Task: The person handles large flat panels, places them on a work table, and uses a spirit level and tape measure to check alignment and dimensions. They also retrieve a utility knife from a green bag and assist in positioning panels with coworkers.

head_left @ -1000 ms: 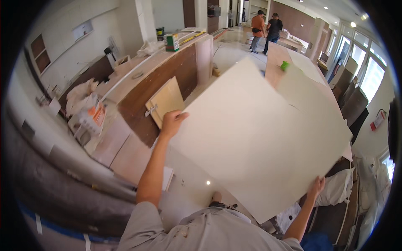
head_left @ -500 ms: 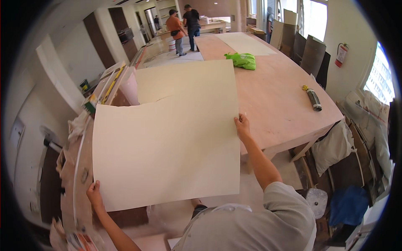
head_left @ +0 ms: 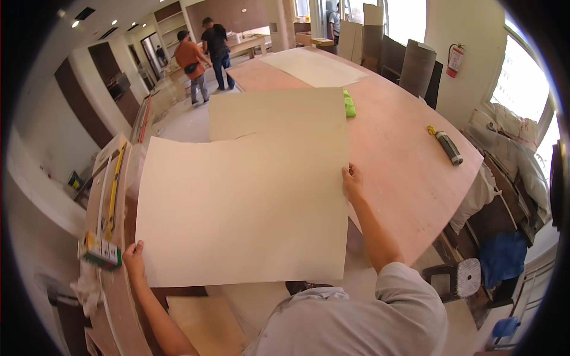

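Note:
A large, thin cream laminate sheet (head_left: 243,207) is held up between my hands, roughly level and slightly bowed. A notch is missing from its far left corner, and a short crack runs in from the notch. My left hand (head_left: 134,258) is closed on the near part of its left edge, thumb on top. Midway along the right edge, my right hand (head_left: 352,180) pinches it. Beyond and to the right lies a wide wooden table (head_left: 409,172); the sheet's far right part overlaps it in view. A green plastic bag (head_left: 350,104) on the table is mostly hidden behind the sheet.
A dark cylinder with a yellow end (head_left: 448,147) lies on the table, with a white sheet (head_left: 314,66) farther back. On the left, a bench carries a yellow level (head_left: 116,184) and a box (head_left: 101,251). A stool (head_left: 468,277) stands right. Two people (head_left: 193,65) are beyond.
My view has swung to the right. The sheet, still in both hands, now covers most of the green bag in view. The person in orange has changed stance.

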The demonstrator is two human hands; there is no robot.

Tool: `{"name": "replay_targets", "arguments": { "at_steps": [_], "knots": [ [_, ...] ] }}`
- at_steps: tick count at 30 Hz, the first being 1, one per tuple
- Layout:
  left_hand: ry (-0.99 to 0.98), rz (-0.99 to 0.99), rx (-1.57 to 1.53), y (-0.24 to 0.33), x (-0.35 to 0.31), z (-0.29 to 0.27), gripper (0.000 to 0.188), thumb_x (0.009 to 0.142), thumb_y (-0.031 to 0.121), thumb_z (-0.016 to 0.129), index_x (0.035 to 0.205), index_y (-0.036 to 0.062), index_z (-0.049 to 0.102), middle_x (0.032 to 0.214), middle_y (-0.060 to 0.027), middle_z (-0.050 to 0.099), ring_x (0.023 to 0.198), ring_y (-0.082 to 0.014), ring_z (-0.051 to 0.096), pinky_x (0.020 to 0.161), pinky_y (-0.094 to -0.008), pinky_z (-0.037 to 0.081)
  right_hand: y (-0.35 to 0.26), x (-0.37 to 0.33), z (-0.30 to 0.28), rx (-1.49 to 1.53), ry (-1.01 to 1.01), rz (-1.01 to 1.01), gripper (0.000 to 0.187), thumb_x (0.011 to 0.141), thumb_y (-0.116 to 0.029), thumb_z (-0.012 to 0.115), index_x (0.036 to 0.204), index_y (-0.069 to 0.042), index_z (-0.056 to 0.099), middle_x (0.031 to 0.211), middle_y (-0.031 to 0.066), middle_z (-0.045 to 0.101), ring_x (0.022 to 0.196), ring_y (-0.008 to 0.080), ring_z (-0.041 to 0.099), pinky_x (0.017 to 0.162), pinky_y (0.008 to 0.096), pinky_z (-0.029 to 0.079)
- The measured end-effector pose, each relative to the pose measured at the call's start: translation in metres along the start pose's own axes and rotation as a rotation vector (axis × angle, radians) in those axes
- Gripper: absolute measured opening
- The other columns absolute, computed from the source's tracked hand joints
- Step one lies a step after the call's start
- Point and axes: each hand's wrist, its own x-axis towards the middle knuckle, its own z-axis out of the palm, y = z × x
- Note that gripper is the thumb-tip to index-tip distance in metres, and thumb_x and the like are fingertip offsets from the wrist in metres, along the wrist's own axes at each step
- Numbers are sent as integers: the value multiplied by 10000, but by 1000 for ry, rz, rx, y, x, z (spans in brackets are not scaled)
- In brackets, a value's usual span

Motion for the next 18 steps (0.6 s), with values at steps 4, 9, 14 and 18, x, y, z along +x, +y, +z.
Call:
{"name": "replay_targets", "arguments": {
  "at_steps": [4, 9, 14, 18],
  "knots": [
    [23, 46, 106, -4, 120, 46, 249, 844, 185, 628, 783, -54, 598, 651, 41, 466, 621, -70, 375, 562, -227, 337, 22, 89, 89, 24, 68, -59, 283, 883, -122, 527, 1121, 31, 512, 941, 106, 598, 834, 150, 550, 716, 285, 457],
    [22, 10, 135, -28, 266, 58, 297, 860, 243, 610, 819, -51, 605, 690, 5, 529, 649, -83, 420, 623, -227, 388, 50, 187, 228, 79, 85, 21, 278, 867, -127, 549, 1109, 8, 538, 860, 90, 594, 765, 142, 522, 667, 295, 442],
    [35, 78, 140, -51, 430, 86, 301, 868, 262, 599, 803, -33, 603, 654, 18, 499, 629, -78, 403, 595, -229, 373, 69, 255, 343, 328, 33, -12, 271, 869, -114, 546, 1118, -9, 525, 838, 49, 584, 735, 108, 503, 637, 265, 420],
    [-67, 192, 158, -44, 592, 135, 292, 871, 254, 593, 787, -26, 603, 671, 12, 521, 638, -77, 423, 611, -231, 386, 81, 307, 413, 327, 132, 27, 241, 878, -114, 536, 1096, -11, 525, 865, 48, 584, 763, 108, 511, 668, 256, 417]
  ]
}}
